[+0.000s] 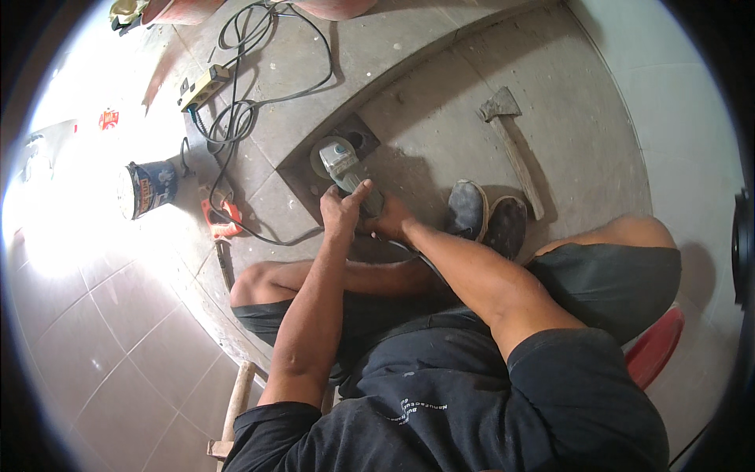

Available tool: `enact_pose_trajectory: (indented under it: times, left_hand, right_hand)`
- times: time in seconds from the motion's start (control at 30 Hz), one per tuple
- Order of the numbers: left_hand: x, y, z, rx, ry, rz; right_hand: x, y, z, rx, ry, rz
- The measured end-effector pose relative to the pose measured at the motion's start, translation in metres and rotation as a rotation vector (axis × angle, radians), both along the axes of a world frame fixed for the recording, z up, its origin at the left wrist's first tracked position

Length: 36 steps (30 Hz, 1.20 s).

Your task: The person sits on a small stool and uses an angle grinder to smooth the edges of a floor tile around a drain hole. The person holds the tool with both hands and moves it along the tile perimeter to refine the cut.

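Note:
Both my hands are on an angle grinder [343, 164] with a grey-green body and a pale metal head. My left hand [340, 211] grips its left side, thumb lying along the body. Wrapped round the rear of the body is my right hand [391, 218], its fingers partly hidden. The grinder's round disc [320, 160] lies over a dark slab [370, 135] that has a round hole near its far end. I cannot tell whether the disc touches the slab. A black cord [279, 241] runs near my left hand.
A hatchet [516, 153] lies to the right, beyond my shoes [476, 212]. At left are an orange-handled saw [222, 220], a paint bucket [149, 189], a power strip [203, 88] and looped cable [236, 118]. A floor step [440, 49] curves behind the slab.

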<state>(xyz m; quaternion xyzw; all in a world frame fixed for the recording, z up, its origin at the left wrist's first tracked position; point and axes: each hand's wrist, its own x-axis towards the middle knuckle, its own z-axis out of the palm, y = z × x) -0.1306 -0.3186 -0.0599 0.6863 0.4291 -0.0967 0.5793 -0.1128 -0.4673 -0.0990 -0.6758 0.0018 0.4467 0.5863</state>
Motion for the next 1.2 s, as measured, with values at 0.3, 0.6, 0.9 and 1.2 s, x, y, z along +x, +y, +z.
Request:
enact_pose_trajectory:
  times: [0.3,0.6,0.9,1.2]
  left_hand:
    - [0.003,-0.001,-0.001,0.038,-0.011,-0.027]
    - [0.006,0.001,0.002,0.007,0.030,-0.054]
    - [0.008,0.002,-0.003,-0.023,0.015,-0.054]
    - [0.011,0.001,0.004,-0.022,0.025,-0.045]
  right_hand:
    - [0.004,0.000,0.007,-0.062,0.107,-0.010]
    - [0.001,0.000,0.001,-0.050,0.096,-0.023]
    - [-0.001,0.000,0.005,-0.059,0.061,-0.047]
    - [-0.003,0.003,0.004,-0.120,-0.001,-0.043]
